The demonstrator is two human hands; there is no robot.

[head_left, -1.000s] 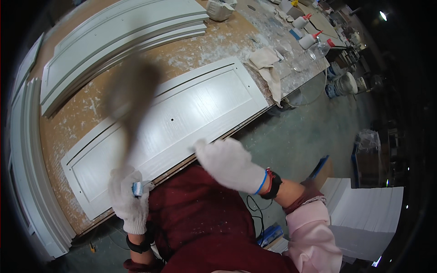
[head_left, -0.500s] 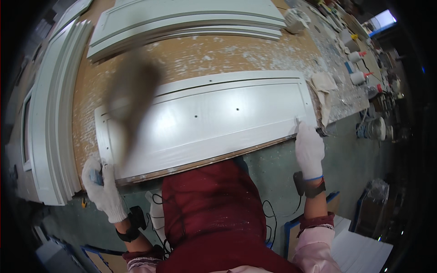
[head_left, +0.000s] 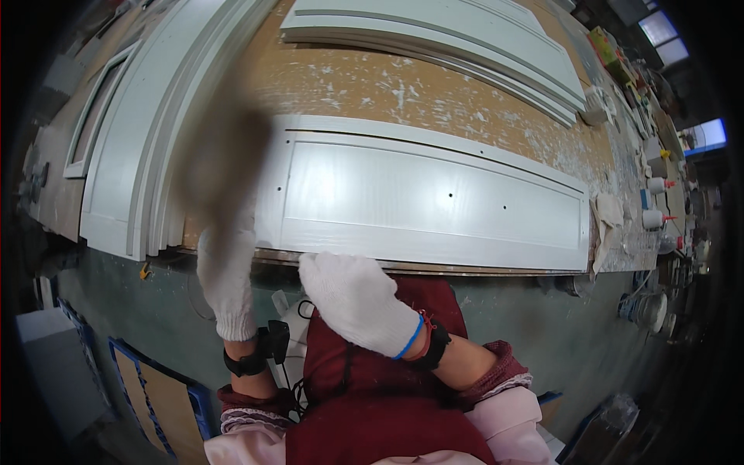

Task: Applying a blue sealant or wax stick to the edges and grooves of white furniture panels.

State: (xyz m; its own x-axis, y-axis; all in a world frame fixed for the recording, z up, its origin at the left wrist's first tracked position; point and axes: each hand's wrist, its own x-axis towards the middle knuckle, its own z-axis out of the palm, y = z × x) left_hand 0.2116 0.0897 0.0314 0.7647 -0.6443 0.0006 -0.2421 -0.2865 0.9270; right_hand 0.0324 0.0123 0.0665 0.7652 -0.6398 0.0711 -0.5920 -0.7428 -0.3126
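A white door panel (head_left: 364, 182) with a recessed middle and small dark holes lies flat on the workbench. My left hand (head_left: 226, 287), in a white knit glove, is at the panel's left end by the front edge. A dark blurred smudge covers its fingers, so their grip is hidden. My right hand (head_left: 356, 298), gloved too, is just in front of the panel's front edge, right of my left hand. Its fingers are curled in and closed; whatever they hold, if anything, does not show.
More white panels are stacked at the back (head_left: 434, 35) and on the left (head_left: 143, 147). The paint-flecked workbench (head_left: 372, 81) shows between them. A rag (head_left: 610, 221) and glue bottles (head_left: 655, 219) with red tips lie at the right. Boards in a blue frame (head_left: 159, 403) stand below left.
My right hand has gone from the panel's right end to near its front left, close to my left hand. The view has turned, so the bench appears shifted to the right.
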